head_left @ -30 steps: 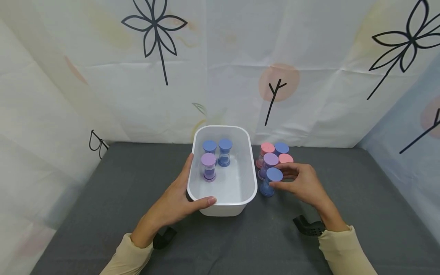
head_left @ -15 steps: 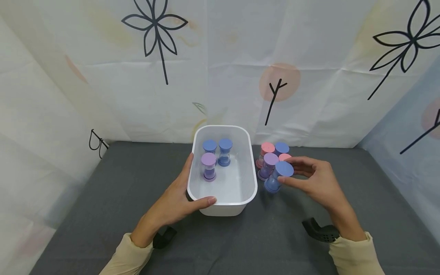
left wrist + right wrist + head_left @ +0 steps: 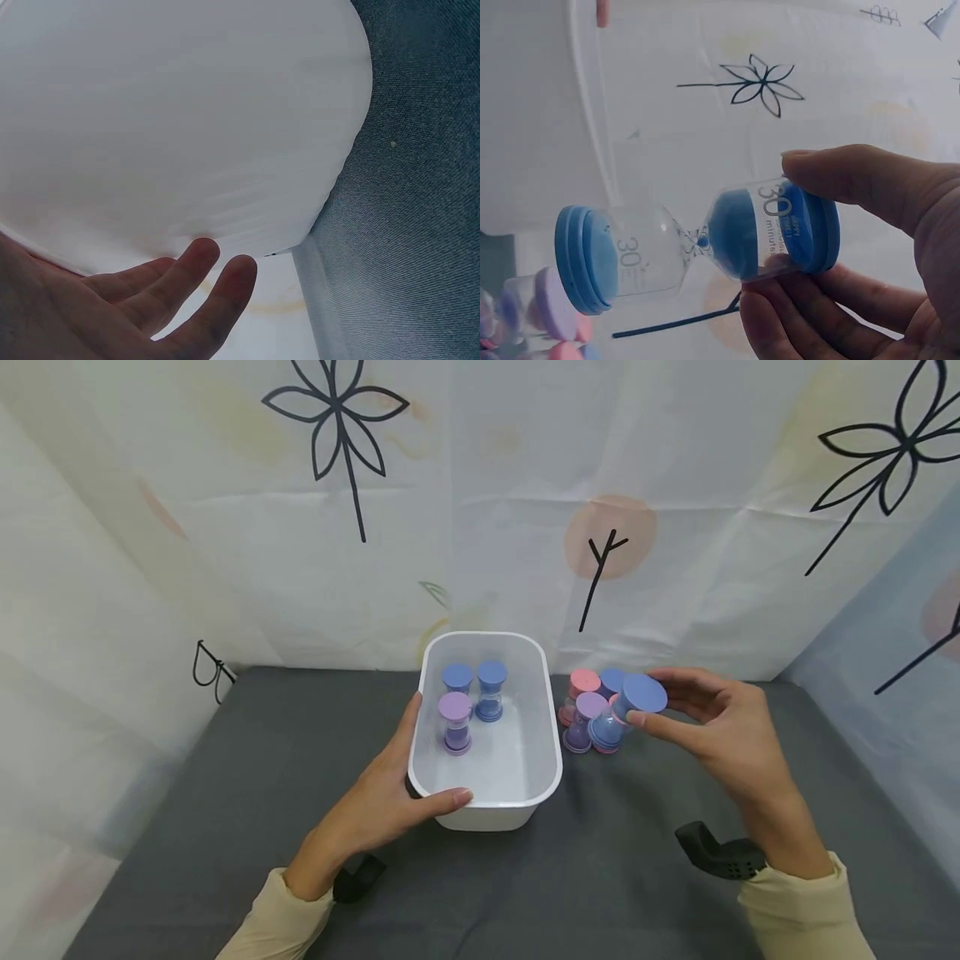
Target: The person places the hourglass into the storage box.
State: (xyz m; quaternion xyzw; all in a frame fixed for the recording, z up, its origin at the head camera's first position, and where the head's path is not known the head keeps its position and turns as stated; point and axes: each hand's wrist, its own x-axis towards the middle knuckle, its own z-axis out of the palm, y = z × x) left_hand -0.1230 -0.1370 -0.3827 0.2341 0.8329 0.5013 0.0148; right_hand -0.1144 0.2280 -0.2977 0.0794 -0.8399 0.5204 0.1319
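Note:
My right hand [image 3: 731,735] holds a blue hourglass [image 3: 637,697] by its upper end, thumb on one side and fingers on the other. It is raised and tilted in front of the other hourglasses; the right wrist view shows "30" minutes printed on its glass [image 3: 649,251]. My left hand [image 3: 382,785] grips the near left corner of a white tub [image 3: 517,777], thumb over the rim and fingers along the outer wall [image 3: 195,112]. Inside the tub stand a purple hourglass [image 3: 455,724] and two blue hourglasses [image 3: 490,692], upright on its left and far part.
Right of the tub a purple hourglass [image 3: 588,718], pink hourglasses [image 3: 584,683] and another blue hourglass [image 3: 611,681] stand close together, partly hidden. A dark grey cloth [image 3: 247,768] covers the table. Behind it hangs a patterned white curtain [image 3: 502,560].
My right hand has lifted the blue hourglass off the table, moving it up and to the right while its top tilts rightward. The left hand and tub stay in place.

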